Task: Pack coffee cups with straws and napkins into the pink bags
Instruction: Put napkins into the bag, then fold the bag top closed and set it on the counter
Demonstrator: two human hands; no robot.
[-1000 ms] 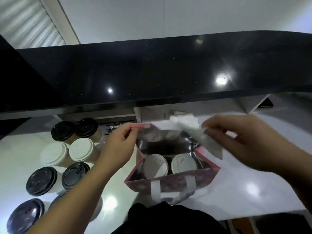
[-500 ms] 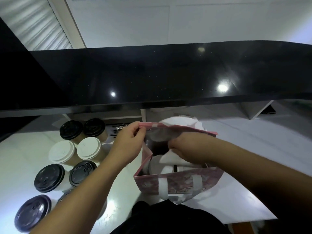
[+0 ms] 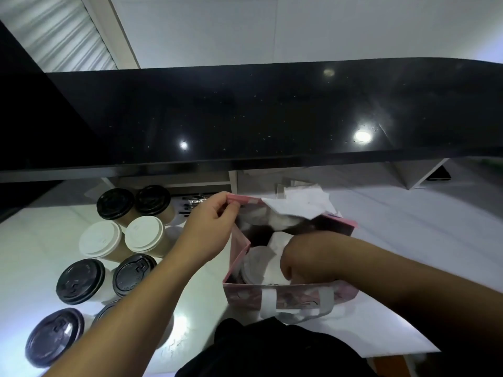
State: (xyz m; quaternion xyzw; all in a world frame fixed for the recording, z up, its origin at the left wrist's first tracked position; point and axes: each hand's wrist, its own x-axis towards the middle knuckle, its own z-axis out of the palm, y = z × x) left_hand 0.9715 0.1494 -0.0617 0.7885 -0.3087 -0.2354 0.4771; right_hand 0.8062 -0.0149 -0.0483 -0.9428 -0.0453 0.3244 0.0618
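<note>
We note pink bag (image 3: 285,297) holds white-lidded cups (image 3: 255,265); right hand (image 3: 302,259) closed on napkin (image 3: 277,240) inside; left hand (image 3: 209,227) pinches far rim. Straws unseen; eight cups (image 3: 100,240) wait left on bench (image 3: 35,240).

1 head-worn wide-angle camera looks steeply down, close over the glossy white counter (image 3: 408,235) and black stone ledge (image 3: 272,118).
</note>
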